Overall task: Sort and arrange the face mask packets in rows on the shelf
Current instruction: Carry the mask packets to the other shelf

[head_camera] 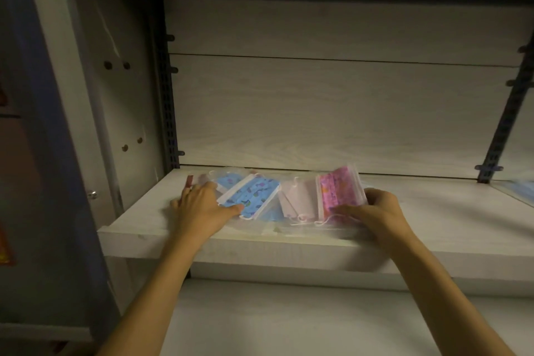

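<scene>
Head view: left hand (202,205) presses flat on the blue patterned packet (254,195); right hand (375,206) grips the pink patterned packet (338,193), tilted up. Between them lies a pale pink packet (296,196), all on the white shelf (433,211).

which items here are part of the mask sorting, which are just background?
Job:
- blue patterned mask packet, left hand resting on it
- pale pink mask packet
- bright pink patterned mask packet, held by right hand
- shelf

Background:
- blue item at far right edge
- lower shelf
- slotted upright
</scene>
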`<control>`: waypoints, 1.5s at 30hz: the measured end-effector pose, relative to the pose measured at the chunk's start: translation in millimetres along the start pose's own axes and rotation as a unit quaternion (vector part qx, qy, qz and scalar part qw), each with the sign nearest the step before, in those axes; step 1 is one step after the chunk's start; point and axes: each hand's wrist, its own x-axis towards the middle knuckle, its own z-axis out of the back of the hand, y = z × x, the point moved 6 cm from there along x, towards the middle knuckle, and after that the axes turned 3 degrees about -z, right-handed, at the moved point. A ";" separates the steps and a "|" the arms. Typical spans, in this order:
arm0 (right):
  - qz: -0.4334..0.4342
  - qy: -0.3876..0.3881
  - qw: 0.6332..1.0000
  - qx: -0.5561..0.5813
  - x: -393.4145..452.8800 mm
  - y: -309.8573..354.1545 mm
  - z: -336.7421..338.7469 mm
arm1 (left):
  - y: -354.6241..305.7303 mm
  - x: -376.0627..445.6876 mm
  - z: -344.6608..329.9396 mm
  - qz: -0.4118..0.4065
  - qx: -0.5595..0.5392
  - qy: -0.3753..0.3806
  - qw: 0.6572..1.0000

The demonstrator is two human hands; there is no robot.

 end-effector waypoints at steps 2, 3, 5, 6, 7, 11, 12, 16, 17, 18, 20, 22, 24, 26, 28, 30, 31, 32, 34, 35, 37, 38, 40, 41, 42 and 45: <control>0.000 0.001 1.000 0.017 -0.2 2.7 -1.8 | 6.6 3.4 -2.8 0.005 -0.037 -0.002 0.999; -0.003 0.003 1.000 0.031 -0.4 3.5 -2.8 | 9.4 4.9 -4.1 0.012 -0.068 -0.004 0.998; -0.012 0.005 0.998 0.059 1.2 1.8 -3.2 | 13.1 5.0 -3.9 0.038 -0.130 -0.014 0.991; -0.016 0.008 0.997 0.073 1.4 1.1 -2.9 | 13.0 4.0 -2.8 0.046 -0.145 -0.018 0.988; -0.019 0.012 0.996 0.086 1.0 1.1 -2.5 | 13.0 3.5 -2.4 0.049 -0.150 -0.019 0.987; -0.039 0.051 0.993 0.100 -0.2 1.2 -4.2 | 11.5 2.0 1.4 0.037 -0.184 -0.026 0.982; -0.043 0.056 0.992 0.105 0.1 0.4 -4.2 | 11.5 1.0 2.8 0.039 -0.202 -0.025 0.978; -0.053 0.049 0.989 0.130 5.4 -5.5 -1.3 | 11.9 -0.7 8.8 0.022 -0.277 -0.041 0.960; -0.058 0.049 0.988 0.131 6.9 -6.9 -0.9 | 13.1 0.4 8.8 0.020 -0.310 -0.040 0.950; -0.065 0.051 0.988 0.129 7.2 -7.3 -0.9 | 14.0 0.6 8.1 0.021 -0.352 -0.030 0.935; -0.086 0.060 0.987 0.121 8.0 -9.2 -1.8 | 12.2 -2.6 10.1 0.037 -0.445 0.000 0.895; -0.108 0.068 0.985 0.116 8.4 -10.6 -1.3 | 10.8 -4.9 15.4 0.054 -0.497 0.016 0.866; -0.128 0.076 0.982 0.115 9.4 -10.2 2.2 | 10.0 -7.3 17.6 0.078 -0.516 0.051 0.851; -0.142 0.092 0.980 0.109 6.6 -4.6 7.8 | 8.7 -11.9 17.8 0.091 -0.537 0.094 0.833; -0.145 0.108 0.979 0.092 1.6 -0.2 14.1 | 8.5 -14.0 15.9 0.094 -0.565 0.113 0.812; -0.127 0.114 0.981 0.090 -8.1 5.4 19.4 | 4.8 -17.7 16.6 0.091 -0.580 0.117 0.801; -0.115 0.116 0.982 0.092 -15.0 8.1 21.6 | 1.2 -20.0 16.5 0.085 -0.584 0.120 0.798; -0.101 0.117 0.983 0.096 -22.3 10.2 23.4 | -3.4 -22.7 16.2 0.078 -0.588 0.124 0.795; -0.074 0.111 0.986 0.104 -37.1 13.8 28.3 | -16.0 -31.1 15.4 0.063 -0.599 0.136 0.786; -0.064 0.103 0.987 0.109 -44.7 14.9 32.1 | -23.7 -37.3 15.0 0.058 -0.609 0.146 0.778; -0.051 0.078 0.988 0.119 -57.9 11.8 44.0 | -38.3 -48.7 13.9 0.052 -0.622 0.162 0.764; -0.044 0.069 0.990 0.118 -64.6 9.0 51.1 | -45.2 -53.6 14.4 0.047 -0.625 0.166 0.761; -0.032 0.055 0.992 0.113 -78.4 0.8 68.3 | -59.7 -61.9 14.2 0.036 -0.628 0.176 0.757; -0.027 0.050 0.992 0.112 -85.5 -3.7 77.3 | -66.9 -65.4 13.4 0.029 -0.627 0.180 0.757; -0.025 0.046 0.992 0.117 -92.4 -8.9 87.5 | -74.3 -68.9 12.1 0.020 -0.624 0.183 0.759; -0.023 0.034 0.989 0.140 -113.0 -24.3 121.3 | -102.2 -84.0 3.2 -0.005 -0.612 0.195 0.766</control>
